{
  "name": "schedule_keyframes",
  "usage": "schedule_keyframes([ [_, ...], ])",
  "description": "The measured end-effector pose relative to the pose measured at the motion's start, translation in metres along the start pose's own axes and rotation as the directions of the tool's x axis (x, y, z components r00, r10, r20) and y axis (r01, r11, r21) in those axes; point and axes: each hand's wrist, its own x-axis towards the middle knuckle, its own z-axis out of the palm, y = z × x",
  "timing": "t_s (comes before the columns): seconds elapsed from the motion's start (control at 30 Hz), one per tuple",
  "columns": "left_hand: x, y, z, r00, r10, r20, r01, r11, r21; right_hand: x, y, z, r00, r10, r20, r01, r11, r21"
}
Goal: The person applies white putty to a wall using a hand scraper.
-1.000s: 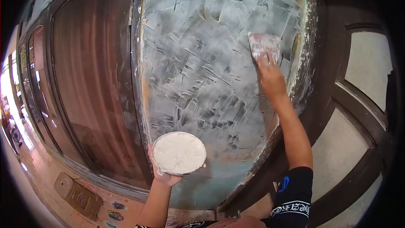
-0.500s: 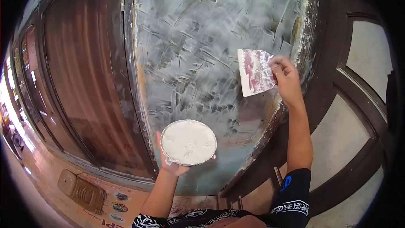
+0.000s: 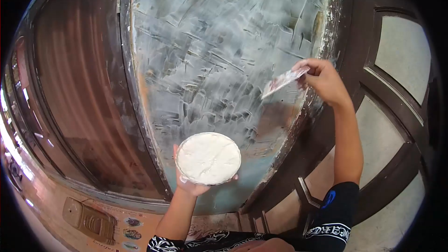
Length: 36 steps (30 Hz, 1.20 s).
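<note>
My left hand (image 3: 192, 186) holds a round container of white paste (image 3: 208, 158) from below, low in front of the wall. The paste fills it nearly to the rim. In my right hand (image 3: 325, 81) is a putty knife (image 3: 285, 82) smeared with white, pinched between fingers and thumb and seen at a slant, its edge pointing down and left. Behind both hands stands a grey-green wall panel (image 3: 200, 51) covered with streaky white and dark scrape marks. Whether the blade touches the panel I cannot tell.
On the left is a brown wooden door or panel (image 3: 84, 74). Dark framing with pale panels (image 3: 403, 56) stands on the right. A brown plastic stool (image 3: 88, 219) is on the floor at lower left, beside a printed orange sheet (image 3: 128, 217).
The putty knife has turned from flat-on to a slanted, narrower view. My right hand has shifted slightly right. The wall appears further left in view, and the paste surface looks smoother.
</note>
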Motion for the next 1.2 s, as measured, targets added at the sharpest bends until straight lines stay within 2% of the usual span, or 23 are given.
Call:
schedule_keyframes([
  [0.03,0.0,0.0,0.012,0.999,-0.026,-0.025,0.025,0.997,-0.069,0.001,-0.017,0.0,0.994,0.027,-0.102,-0.04,0.991,-0.125],
  [0.07,0.002,0.001,0.019,0.999,-0.033,-0.022,0.031,0.997,-0.074,0.008,-0.025,-0.013,0.996,-0.003,-0.095,-0.022,0.966,-0.256],
  [0.13,0.006,0.003,0.03,0.999,0.016,-0.044,-0.014,0.999,0.052,0.024,-0.036,-0.043,0.99,-0.03,-0.141,-0.05,0.844,-0.534],
  [0.2,0.009,0.007,0.035,0.998,0.054,-0.037,-0.048,0.99,0.136,0.044,-0.04,-0.068,0.988,-0.098,-0.121,0.021,0.852,-0.524],
  [0.23,0.01,0.009,0.035,0.991,0.111,-0.072,-0.091,0.968,0.235,0.053,-0.04,-0.082,0.981,-0.146,-0.13,0.044,0.812,-0.582],
  [0.27,0.01,0.01,0.035,0.98,0.172,-0.104,-0.129,0.934,0.334,0.065,-0.044,-0.098,0.993,-0.093,-0.068,0.039,0.827,-0.561],
  [0.33,0.011,0.007,0.04,0.977,0.185,-0.106,-0.147,0.944,0.297,0.084,-0.041,-0.119,0.968,-0.233,-0.093,0.118,0.75,-0.651],
  [0.4,0.013,0.004,0.039,0.973,0.201,-0.11,-0.167,0.951,0.26,0.107,-0.042,-0.141,0.959,-0.274,-0.068,0.14,0.669,-0.73],
  [0.43,0.015,0.003,0.035,0.975,0.208,-0.076,-0.178,0.94,0.292,0.111,-0.04,-0.144,0.931,-0.361,-0.056,0.213,0.662,-0.718],
  [0.47,0.016,0.002,0.031,0.976,0.215,-0.044,-0.189,0.927,0.324,0.116,-0.038,-0.148,0.93,-0.364,-0.051,0.22,0.663,-0.715],
  [0.53,0.016,0.003,0.019,0.969,0.235,-0.077,-0.205,0.937,0.283,0.128,-0.037,-0.153,0.958,-0.285,0.047,0.237,0.684,-0.689],
  [0.6,0.018,0.003,0.014,0.955,0.291,-0.062,-0.253,0.904,0.346,0.142,-0.029,-0.156,0.964,-0.258,0.072,0.229,0.655,-0.72],
  [0.67,0.02,0.002,0.013,0.962,0.271,-0.021,-0.25,0.915,0.318,0.153,-0.023,-0.156,0.931,-0.362,0.043,0.247,0.539,-0.805],
  [0.7,0.021,0.003,0.008,0.948,0.312,-0.056,-0.276,0.899,0.34,0.156,-0.025,-0.159,0.907,-0.421,0.003,0.244,0.521,-0.818],
  [0.8,0.025,0.003,0.004,0.93,0.36,-0.072,-0.301,0.86,0.412,0.163,-0.041,-0.179,0.939,-0.342,-0.021,0.185,0.558,-0.809],
  [0.83,0.026,0.003,0.003,0.918,0.388,-0.078,-0.321,0.845,0.428,0.161,-0.041,-0.177,0.933,-0.357,0.056,0.274,0.598,-0.753],
  [0.87,0.027,0.002,0.001,0.906,0.416,-0.084,-0.34,0.83,0.442,0.159,-0.037,-0.171,0.933,-0.356,0.059,0.276,0.599,-0.752],
  [0.93,0.031,0.001,0.003,0.931,0.362,-0.038,-0.301,0.825,0.479,0.153,-0.037,-0.148,0.931,-0.322,0.174,0.315,0.464,-0.828],
  [0.97,0.034,0.001,0.001,0.926,0.376,-0.039,-0.314,0.822,0.476,0.157,-0.035,-0.149,0.926,-0.341,0.162,0.301,0.408,-0.862],
  [1.0,0.037,0.002,-0.001,0.921,0.388,-0.04,-0.324,0.818,0.475,0.161,-0.036,-0.157,0.926,-0.341,0.161,0.3,0.407,-0.863],
  [1.07,0.04,0.001,-0.001,0.908,0.416,-0.05,-0.343,0.806,0.482,0.167,-0.042,-0.182,0.884,-0.461,0.072,0.317,0.481,-0.817],
  [1.13,0.042,0.001,0.001,0.903,0.421,-0.085,-0.348,0.833,0.43,0.163,-0.045,-0.184,0.884,-0.468,0.012,0.273,0.494,-0.825],
  [1.2,0.043,0.004,0.0,0.89,0.447,-0.088,-0.379,0.834,0.402,0.155,-0.044,-0.175,0.948,-0.267,0.173,0.308,0.635,-0.708],
])
